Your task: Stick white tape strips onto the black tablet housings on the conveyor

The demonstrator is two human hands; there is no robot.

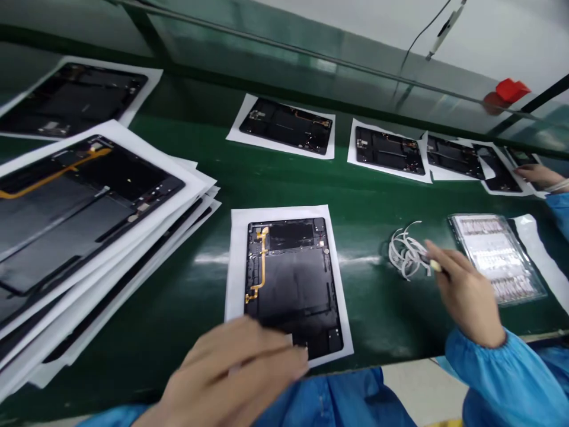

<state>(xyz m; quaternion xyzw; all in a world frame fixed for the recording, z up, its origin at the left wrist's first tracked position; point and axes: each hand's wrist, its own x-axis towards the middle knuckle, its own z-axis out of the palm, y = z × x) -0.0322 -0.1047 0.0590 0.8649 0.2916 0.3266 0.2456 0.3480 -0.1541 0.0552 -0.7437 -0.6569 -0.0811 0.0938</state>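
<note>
A black device shell [302, 279] with an orange flex cable lies on white paper [237, 255] in the middle of the green table. My left hand [235, 367], blurred, is over the shell's lower left corner, its fingers together; a small pale piece shows at its fingers, too blurred to name. At the right, my right hand [466, 290] pinches a small cream-coloured tool [435, 265], and its fingertips are at a loose heap of white strips [405, 254].
Stacked shells and paper [146, 237] fill the left side. Several shells on paper [288, 127] line the back. A clear tray [498, 255] of small parts lies beyond my right hand. Another person's hand [540, 175] reaches in at the far right.
</note>
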